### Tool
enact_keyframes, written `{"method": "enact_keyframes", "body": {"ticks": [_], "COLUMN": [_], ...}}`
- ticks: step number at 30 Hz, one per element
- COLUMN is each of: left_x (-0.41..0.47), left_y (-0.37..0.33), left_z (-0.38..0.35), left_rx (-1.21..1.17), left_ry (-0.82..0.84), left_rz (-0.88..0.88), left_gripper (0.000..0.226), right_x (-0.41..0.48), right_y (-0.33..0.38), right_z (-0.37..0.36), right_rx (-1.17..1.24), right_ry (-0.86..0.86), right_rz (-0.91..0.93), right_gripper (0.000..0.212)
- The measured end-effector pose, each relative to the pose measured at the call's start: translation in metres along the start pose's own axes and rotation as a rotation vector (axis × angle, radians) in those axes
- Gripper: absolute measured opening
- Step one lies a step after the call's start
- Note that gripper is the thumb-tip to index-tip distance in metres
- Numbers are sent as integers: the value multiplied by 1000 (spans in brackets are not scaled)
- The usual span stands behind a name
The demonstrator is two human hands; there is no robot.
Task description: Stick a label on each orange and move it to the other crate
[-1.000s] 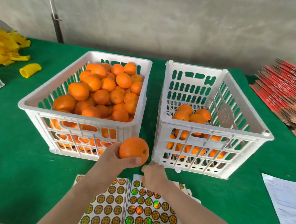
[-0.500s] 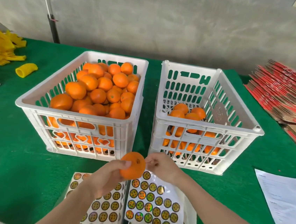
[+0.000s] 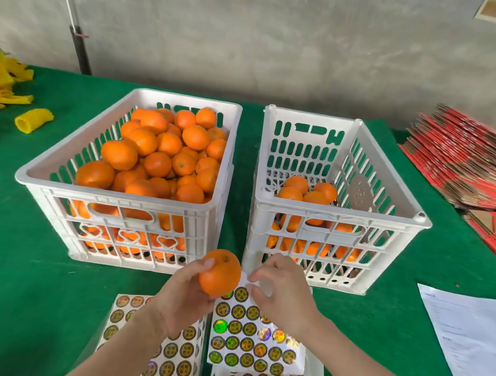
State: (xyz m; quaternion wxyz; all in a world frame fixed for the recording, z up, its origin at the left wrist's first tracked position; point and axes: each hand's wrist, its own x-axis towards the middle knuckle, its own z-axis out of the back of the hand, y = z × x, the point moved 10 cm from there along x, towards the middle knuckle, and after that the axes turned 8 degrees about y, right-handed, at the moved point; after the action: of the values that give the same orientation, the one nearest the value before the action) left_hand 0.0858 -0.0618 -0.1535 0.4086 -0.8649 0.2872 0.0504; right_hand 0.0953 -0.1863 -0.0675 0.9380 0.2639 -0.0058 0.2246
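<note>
Head view showed the left hand point(image 3: 181, 301) curled round an orange point(image 3: 221, 273), gripping it above the label sheets point(image 3: 250, 342) that lay on the table point(image 3: 17, 270). It was just in front of the gap between the full crate point(image 3: 47, 163) and the sparsely filled crate point(image 3: 375, 221). The right hand point(image 3: 284, 294) hovered just beside the orange, fingers bent, thumb and forefinger close together. Whether anything was pinched between them could not be told. Both forearms were cut off at the lower edge.
</note>
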Motion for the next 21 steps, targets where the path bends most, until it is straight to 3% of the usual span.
{"method": "enact_keyframes", "body": {"ticks": [3,9,14,18,21], "left_x": [2,2,4,5,7], "left_y": [1,3,9,11,14], "left_z": [-1,-5,-4,-4,-1], "left_rx": [9,13,22,14,37], "left_ry": [5,53,68,84,82], "left_rz": [11,67,114,127,139], "left_gripper": [119,114,116,110,112], "right_x": [-1,-1,-2,-5,-4], "right_y": [7,21,24,24,24], "right_z": [-6,-31,-30,-31,-29], "right_rx": [-97,-134,-157,-108,-81], "right_ry": [23,297,329,328,336], "right_rz": [33,168,207,224,214], "right_gripper": [24,30,19,28,21]}}
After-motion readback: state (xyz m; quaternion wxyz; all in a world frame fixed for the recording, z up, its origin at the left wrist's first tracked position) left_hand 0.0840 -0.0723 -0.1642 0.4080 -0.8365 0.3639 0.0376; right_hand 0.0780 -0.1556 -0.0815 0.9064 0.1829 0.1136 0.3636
